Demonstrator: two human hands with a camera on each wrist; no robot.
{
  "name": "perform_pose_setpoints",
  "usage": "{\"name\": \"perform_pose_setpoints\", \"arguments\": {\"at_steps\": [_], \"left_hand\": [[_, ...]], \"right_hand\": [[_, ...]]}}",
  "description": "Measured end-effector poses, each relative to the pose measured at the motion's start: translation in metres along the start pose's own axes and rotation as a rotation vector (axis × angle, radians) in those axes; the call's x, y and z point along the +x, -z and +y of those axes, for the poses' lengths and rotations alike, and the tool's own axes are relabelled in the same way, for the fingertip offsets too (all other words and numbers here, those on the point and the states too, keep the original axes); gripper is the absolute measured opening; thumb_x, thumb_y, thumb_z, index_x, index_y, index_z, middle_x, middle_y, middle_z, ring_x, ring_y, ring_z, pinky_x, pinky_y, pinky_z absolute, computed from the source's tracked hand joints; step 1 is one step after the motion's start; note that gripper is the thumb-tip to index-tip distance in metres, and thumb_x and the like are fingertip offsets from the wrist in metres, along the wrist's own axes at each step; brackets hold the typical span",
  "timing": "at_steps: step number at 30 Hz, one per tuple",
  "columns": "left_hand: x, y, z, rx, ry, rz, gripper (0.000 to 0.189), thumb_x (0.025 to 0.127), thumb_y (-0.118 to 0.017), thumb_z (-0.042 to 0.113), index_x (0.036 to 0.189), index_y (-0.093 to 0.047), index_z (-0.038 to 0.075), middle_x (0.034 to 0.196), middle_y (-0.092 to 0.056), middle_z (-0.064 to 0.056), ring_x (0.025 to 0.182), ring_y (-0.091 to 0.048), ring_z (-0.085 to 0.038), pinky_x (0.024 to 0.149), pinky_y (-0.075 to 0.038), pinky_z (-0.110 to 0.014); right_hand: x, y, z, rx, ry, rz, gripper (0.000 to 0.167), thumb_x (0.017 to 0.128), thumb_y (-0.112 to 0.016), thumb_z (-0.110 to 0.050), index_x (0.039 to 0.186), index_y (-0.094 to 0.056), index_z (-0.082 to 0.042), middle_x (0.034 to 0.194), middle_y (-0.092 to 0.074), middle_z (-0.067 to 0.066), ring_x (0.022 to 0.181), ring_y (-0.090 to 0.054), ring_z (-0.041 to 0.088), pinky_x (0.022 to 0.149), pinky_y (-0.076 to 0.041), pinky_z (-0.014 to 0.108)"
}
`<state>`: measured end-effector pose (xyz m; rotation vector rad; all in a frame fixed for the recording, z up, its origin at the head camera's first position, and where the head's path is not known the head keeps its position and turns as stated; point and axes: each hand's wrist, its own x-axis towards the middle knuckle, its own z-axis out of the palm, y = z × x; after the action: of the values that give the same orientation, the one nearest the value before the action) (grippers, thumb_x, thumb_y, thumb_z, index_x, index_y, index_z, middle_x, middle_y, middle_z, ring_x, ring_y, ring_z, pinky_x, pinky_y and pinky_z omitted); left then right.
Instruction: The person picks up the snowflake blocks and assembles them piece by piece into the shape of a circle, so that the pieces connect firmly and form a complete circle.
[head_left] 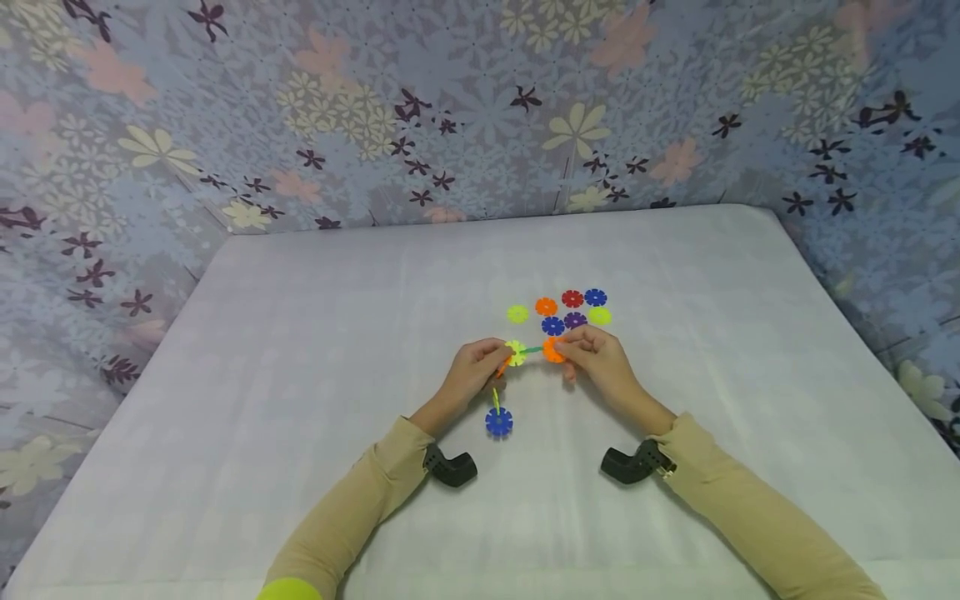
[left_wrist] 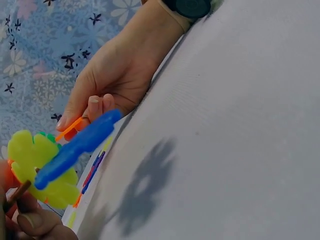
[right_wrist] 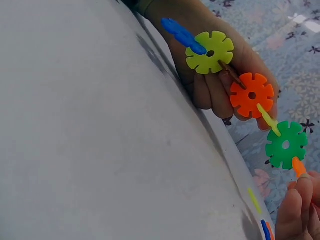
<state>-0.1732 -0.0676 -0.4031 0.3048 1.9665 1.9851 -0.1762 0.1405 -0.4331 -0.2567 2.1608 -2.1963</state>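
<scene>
Left hand [head_left: 475, 367]: cut by the left edge in the left wrist view.
Right hand [head_left: 606, 364]: cut by the right edge in the right wrist view.
Orange disc at the left fingers [head_left: 504, 367]: mostly hidden in the head view.
Green disc [right_wrist: 286, 145]: largely behind the lime disc [left_wrist: 24, 152] in the left wrist view.
Sleeves [head_left: 352, 500]: cut by the head view's lower edge.
Lime patch [head_left: 288, 590]: too cropped there to name.

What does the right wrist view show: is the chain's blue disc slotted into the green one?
No, the blue disc meets a yellow disc, with an orange disc between them and the green disc.
</scene>
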Motion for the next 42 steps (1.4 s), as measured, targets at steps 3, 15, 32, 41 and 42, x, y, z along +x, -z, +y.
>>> {"name": "perform_pose_setpoints", "arguments": {"at_steps": [3, 15, 32, 41, 42], "left_hand": [[0.0, 0.0, 0.0, 0.014, -0.01, -0.021, 0.023, 0.091, -0.049, 0.007, 0.098, -0.056, -0.014, 0.055, -0.045, 0.0, 0.043, -0.039, -0.009, 0.047, -0.037, -0.023], [-0.004, -0.001, -0.002, 0.032, -0.041, -0.064, 0.02, 0.092, -0.047, 0.004, 0.094, -0.054, -0.015, 0.052, -0.039, 0.001, 0.044, -0.035, -0.009, 0.046, -0.034, -0.023], [0.006, 0.008, -0.028, 0.133, -0.028, -0.102, 0.023, 0.091, -0.053, 0.015, 0.087, -0.058, -0.007, 0.052, -0.04, 0.0, 0.043, -0.036, -0.01, 0.046, -0.037, -0.024], [0.005, 0.01, -0.025, 0.185, -0.061, -0.121, 0.022, 0.091, -0.052, 0.015, 0.091, -0.061, -0.006, 0.053, -0.041, 0.0, 0.045, -0.041, -0.01, 0.044, -0.038, -0.023], [0.006, 0.009, -0.025, 0.182, -0.065, -0.125, 0.022, 0.091, -0.052, 0.014, 0.088, -0.06, -0.005, 0.053, -0.041, 0.0, 0.045, -0.04, -0.011, 0.043, -0.037, -0.023]], "right_hand": [[0.0, 0.0, 0.0, 0.008, 0.004, -0.006, 0.017, 0.085, -0.058, -0.002, 0.094, -0.054, 0.012, 0.07, -0.061, 0.004, 0.05, -0.053, 0.012, 0.053, -0.048, 0.024], [-0.002, 0.002, 0.004, 0.052, -0.052, -0.065, 0.014, 0.085, -0.057, 0.002, 0.088, -0.053, 0.015, 0.072, -0.062, 0.004, 0.053, -0.053, 0.011, 0.052, -0.046, 0.022], [-0.004, 0.006, 0.007, 0.124, -0.07, -0.159, 0.007, 0.086, -0.055, 0.003, 0.08, -0.058, 0.001, 0.072, -0.062, 0.003, 0.052, -0.053, 0.009, 0.048, -0.045, 0.02], [-0.005, 0.003, 0.005, 0.081, -0.058, -0.232, 0.009, 0.087, -0.054, 0.002, 0.08, -0.05, 0.005, 0.072, -0.058, 0.007, 0.052, -0.053, 0.012, 0.049, -0.045, 0.023], [-0.005, 0.004, 0.005, 0.081, -0.051, -0.227, 0.008, 0.087, -0.054, 0.002, 0.08, -0.05, 0.005, 0.073, -0.058, 0.007, 0.052, -0.053, 0.012, 0.049, -0.045, 0.023]]}}
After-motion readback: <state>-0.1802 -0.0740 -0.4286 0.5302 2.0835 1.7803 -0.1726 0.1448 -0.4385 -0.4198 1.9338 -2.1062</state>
